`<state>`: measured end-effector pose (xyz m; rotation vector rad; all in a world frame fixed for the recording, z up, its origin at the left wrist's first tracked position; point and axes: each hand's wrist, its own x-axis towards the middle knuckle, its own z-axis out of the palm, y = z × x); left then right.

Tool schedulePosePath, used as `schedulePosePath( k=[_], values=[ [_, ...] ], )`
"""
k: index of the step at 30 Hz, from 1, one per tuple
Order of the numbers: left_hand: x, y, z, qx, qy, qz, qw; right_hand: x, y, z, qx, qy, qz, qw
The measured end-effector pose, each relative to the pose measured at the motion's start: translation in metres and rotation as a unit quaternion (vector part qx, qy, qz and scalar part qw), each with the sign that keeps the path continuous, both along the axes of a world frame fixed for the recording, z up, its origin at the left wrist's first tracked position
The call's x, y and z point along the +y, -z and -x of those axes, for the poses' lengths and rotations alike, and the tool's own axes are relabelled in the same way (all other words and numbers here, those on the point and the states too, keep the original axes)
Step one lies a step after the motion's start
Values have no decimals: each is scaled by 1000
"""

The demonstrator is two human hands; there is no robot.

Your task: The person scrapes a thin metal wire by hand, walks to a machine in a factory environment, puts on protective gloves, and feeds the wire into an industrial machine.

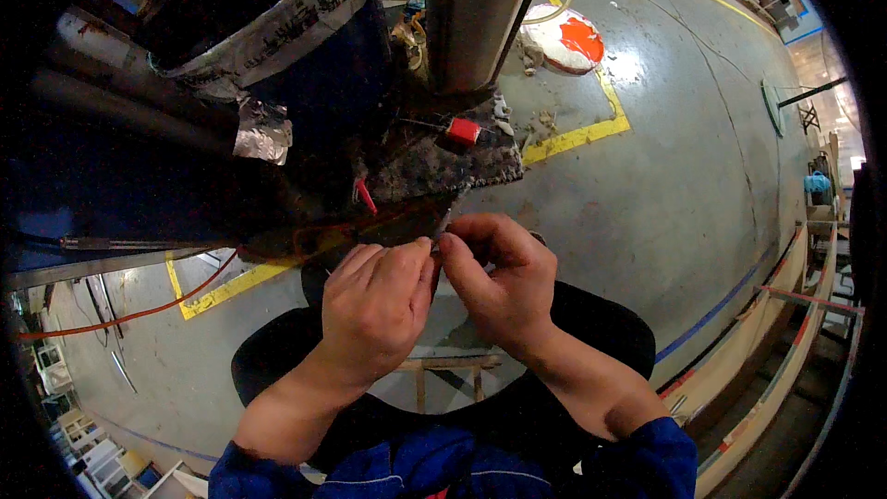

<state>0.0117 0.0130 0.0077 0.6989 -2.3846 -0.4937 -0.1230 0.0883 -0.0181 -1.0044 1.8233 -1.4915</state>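
My left hand (374, 294) and my right hand (502, 274) meet just in front of a dirty, rough-edged ledge (416, 166). Between their thumbs and fingertips is a thin whitish strip (444, 223), its tip pointing up past the fingers; its material is unclear. Both hands pinch it, and the fingers hide its lower end. On the ledge sits a small red block-like piece (463, 131) with thin wire-like ends at its sides. A slim red item (365, 195), perhaps a handle, shows at the ledge's shadowed front, left of the strip.
A thick metal post (461, 21) rises from the ledge beside a large dark blue curved body (332, 76) with a taped rim. Crumpled foil (263, 132) hangs at left. An orange hose (138, 319) crosses the floor area. A round white-and-orange lid-like disc (565, 40) lies beyond.
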Motion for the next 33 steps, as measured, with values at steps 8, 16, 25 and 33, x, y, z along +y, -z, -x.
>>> schedulePosePath(
  k=[8, 16, 25, 33],
  values=[
    [1, 2, -4, -28, 29, 8, 999, -3, -3, 1, 50, 11, -8, 999],
    [4, 1, -3, -31, 30, -14, 999, -9, -11, 2, 64, 40, 5, 997],
    [1, -7, -1, 42, -5, -170, 985, -8, -10, 3, 6, 27, 17, 999],
    [0, -7, -4, 27, -51, -170, 984, -7, -6, 5, 18, 24, 29, 999]
  ],
)
